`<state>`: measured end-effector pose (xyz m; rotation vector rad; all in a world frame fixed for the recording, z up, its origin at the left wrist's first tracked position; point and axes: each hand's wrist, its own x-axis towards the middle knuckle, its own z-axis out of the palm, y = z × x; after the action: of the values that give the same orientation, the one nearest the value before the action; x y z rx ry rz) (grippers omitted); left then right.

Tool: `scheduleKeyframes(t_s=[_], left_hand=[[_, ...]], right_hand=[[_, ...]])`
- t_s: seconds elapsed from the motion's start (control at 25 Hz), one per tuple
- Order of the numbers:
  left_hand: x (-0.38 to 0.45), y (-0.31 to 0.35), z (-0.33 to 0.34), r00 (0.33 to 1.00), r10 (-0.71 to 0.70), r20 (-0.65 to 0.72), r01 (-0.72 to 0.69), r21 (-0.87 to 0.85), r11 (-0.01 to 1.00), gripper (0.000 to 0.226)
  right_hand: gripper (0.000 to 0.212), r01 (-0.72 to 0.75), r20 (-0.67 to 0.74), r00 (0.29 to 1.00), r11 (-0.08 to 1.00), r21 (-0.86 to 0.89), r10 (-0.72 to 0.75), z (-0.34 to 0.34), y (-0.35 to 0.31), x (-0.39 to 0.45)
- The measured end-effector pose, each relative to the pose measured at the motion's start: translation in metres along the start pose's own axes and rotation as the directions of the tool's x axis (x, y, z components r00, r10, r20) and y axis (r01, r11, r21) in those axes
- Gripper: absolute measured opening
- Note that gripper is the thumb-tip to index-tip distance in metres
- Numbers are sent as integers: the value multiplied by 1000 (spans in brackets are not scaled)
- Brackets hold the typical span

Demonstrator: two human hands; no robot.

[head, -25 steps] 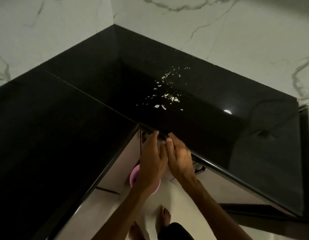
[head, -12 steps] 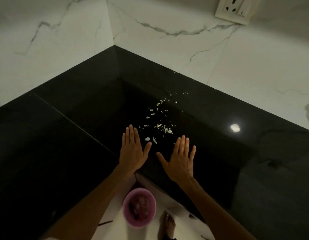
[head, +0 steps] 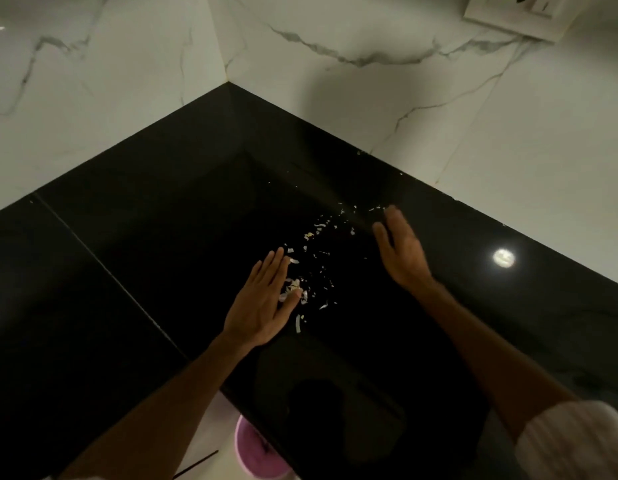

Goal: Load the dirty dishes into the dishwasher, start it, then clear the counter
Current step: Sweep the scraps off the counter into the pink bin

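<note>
Small pale food scraps [head: 312,268] lie scattered on the glossy black corner counter [head: 162,237]. My left hand [head: 262,303] lies flat on the counter at the near left edge of the scraps, fingers straight, with a few bits against its thumb side. My right hand [head: 401,251] is at the far right end of the scraps, fingers straight and blurred, its edge toward the counter. Neither hand holds anything.
White marble walls [head: 335,98] meet in the corner behind the counter. A wall socket [head: 515,12] sits at the top right. Below the counter's front edge a pink bucket [head: 255,455] stands on the floor. A lamp's reflection [head: 504,258] shines on the counter.
Both hands rose from the counter's front edge and reached forward onto it. The left hand now touches the scraps; the right hand has swung out past their far right side.
</note>
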<state>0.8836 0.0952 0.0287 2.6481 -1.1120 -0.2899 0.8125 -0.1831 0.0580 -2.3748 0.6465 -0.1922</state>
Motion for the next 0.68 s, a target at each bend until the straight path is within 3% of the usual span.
scheduleKeyframes(t_s=[0.08,0.12,0.2,0.28,0.32,0.4,0.44,0.48,0.56,0.6,0.68], left_hand=[[2,-2,0,1000,-3,4,3,-26,1000,76],[3,-2,0,1000,-2,1,2,-34,999,77],[2,-2,1,1000,2,-9,-2,-49,999,78],[2,-2,1,1000,3,-15,-4,-50,999,77],[3,-1,0,1000,3,-21,-4,-47,999,77],[2,-1,-2,999,9,-34,-11,-69,998,76],[2,0,-2,999,17,-40,-20,-80,997,75],[1,1,-3,999,23,-47,-26,-83,996,74],[1,1,-3,998,20,-55,-24,-77,997,73],[1,1,-3,998,18,-60,-23,-79,997,72],[1,1,-3,998,12,-65,-18,-86,996,72]], right_hand=[[73,-49,95,993,971,-236,73,-8,15,47],[73,12,163,986,946,-322,43,-3,13,62],[68,226,312,942,921,-318,-124,17,-6,73],[63,378,462,843,915,-141,-277,34,-22,63],[63,352,524,796,936,8,-304,34,-28,58],[61,85,603,753,948,308,-263,21,-43,63],[54,47,562,779,920,390,-278,15,-52,75],[45,114,457,837,913,392,-300,12,-62,89],[32,280,232,912,925,257,-340,30,-89,123],[34,387,158,900,912,136,-405,50,-105,134],[56,576,274,804,805,-141,-527,102,-142,137]])
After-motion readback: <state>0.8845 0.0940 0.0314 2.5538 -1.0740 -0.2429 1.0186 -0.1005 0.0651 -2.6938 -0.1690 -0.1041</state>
